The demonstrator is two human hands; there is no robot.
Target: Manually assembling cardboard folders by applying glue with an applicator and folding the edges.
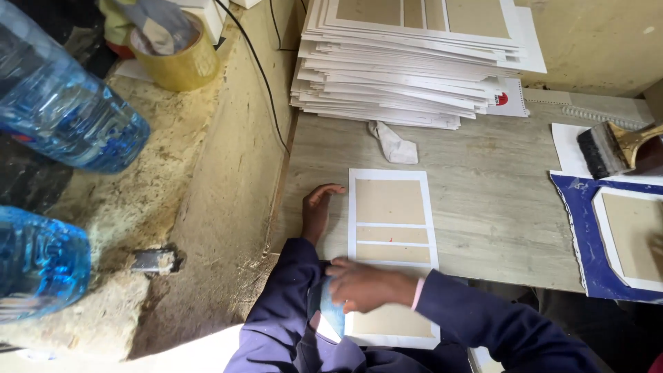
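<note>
while our left hand lies flat and released on the pale wooden tabletop, just beside the left edge of a white sheet with brown card panels, our right hand crosses over the sheet's lower half, fingers curled around a blue cloth at its left edge. we see the sheet lying near the table's front edge, 4 brown panels showing on it. behind it sits a crumpled white rag, and behind that a tall stack of similar sheets. to the right, a brush rests above a blue sheet with a card panel. 2 blue water bottles and a roll of tape stand to the left.
</note>
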